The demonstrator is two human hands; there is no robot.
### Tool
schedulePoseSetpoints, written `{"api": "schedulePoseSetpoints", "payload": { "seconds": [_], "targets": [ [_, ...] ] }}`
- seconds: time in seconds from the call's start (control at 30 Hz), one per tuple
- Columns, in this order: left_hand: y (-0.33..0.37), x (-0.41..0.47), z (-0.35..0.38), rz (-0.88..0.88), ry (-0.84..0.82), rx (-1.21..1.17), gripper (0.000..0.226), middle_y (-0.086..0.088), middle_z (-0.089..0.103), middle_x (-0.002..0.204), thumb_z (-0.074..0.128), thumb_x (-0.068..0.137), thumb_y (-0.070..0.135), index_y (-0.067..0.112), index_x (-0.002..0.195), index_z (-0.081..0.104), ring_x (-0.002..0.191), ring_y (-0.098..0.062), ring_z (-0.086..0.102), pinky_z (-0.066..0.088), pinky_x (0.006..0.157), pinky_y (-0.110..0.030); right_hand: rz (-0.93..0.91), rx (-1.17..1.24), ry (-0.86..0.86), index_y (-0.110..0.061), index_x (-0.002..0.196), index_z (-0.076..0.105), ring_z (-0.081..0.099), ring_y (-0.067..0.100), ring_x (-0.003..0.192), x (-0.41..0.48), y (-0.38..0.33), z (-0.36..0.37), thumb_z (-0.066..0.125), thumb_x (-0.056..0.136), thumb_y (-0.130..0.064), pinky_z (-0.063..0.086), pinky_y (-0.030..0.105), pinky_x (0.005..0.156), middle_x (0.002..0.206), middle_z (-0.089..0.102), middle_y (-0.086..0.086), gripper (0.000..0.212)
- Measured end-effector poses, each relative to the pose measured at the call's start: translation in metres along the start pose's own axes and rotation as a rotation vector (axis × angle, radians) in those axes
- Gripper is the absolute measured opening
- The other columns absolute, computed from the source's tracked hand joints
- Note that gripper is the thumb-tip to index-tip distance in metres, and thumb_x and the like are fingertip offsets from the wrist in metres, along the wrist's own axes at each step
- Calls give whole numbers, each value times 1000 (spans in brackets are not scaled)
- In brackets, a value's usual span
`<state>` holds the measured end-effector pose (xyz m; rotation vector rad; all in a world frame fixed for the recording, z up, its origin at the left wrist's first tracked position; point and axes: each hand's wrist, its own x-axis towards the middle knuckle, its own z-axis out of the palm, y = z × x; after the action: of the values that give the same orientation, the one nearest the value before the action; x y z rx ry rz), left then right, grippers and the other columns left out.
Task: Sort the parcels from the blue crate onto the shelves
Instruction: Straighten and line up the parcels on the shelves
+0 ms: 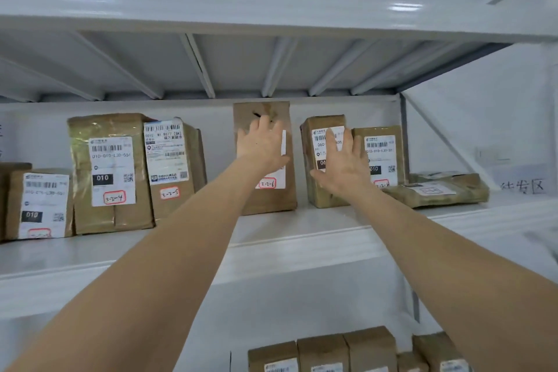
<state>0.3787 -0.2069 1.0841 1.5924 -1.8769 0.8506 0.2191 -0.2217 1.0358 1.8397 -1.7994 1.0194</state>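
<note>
Since both grips are spread flat, left hand (261, 146) on the tall parcel (267, 202), right hand (342, 166) on the box (320, 199) right of it, we'd guess stiff, light cardboard; grab its sides.

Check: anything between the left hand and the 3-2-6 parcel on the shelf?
Nothing visible. The left hand is spread directly over the front of the 3-2-6 parcel; contact can't be confirmed.

Brown labelled parcels (112, 174), upright in a row; on white shelf (151, 254)
</note>
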Motion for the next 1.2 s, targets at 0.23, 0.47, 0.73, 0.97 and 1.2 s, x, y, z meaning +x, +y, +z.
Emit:
{"api": "schedulePoseSetpoints", "payload": {
  "seconds": [0.23,0.47,0.73,0.97,1.2],
  "targets": [
    [-10,49,8,-23,155,50,77,-9,27,145,62,81,45,22,143,25,136,-29,25,30,106,-51,12,23,71,-26,152,-2,-6,39,146,54,-3,3,64,84,-51,10,53,117,158,-13,15,98],
    [-7,86,11,-64,157,68,85,-5,27,149,53,79,62,28,148,15,139,-31,22,16,105,-69,11,-26,154,-38,146,20,12,40,141,90,-13,7,64,79,-57,33,49,104,155,2,11,83],
    [11,91,16,-151,68,93,78,-11,29,143,56,80,61,24,143,27,132,-35,28,17,100,-75,39,21,101,-34,135,42,52,38,109,97,-11,6,62,80,-56,40,35,76,133,34,10,63],
    [3,86,7,-116,113,204,66,-12,35,136,52,83,57,24,138,36,126,-35,35,19,101,-73,-21,134,88,-34,131,46,55,36,105,86,-43,5,61,80,-48,39,33,73,126,38,8,55],
    [-26,74,-8,-141,79,254,66,-14,35,139,51,84,59,29,140,34,130,-37,31,22,104,-68,-101,225,80,-30,138,41,48,37,116,79,-66,12,62,83,-47,43,38,86,136,34,9,61]
  ]
}}
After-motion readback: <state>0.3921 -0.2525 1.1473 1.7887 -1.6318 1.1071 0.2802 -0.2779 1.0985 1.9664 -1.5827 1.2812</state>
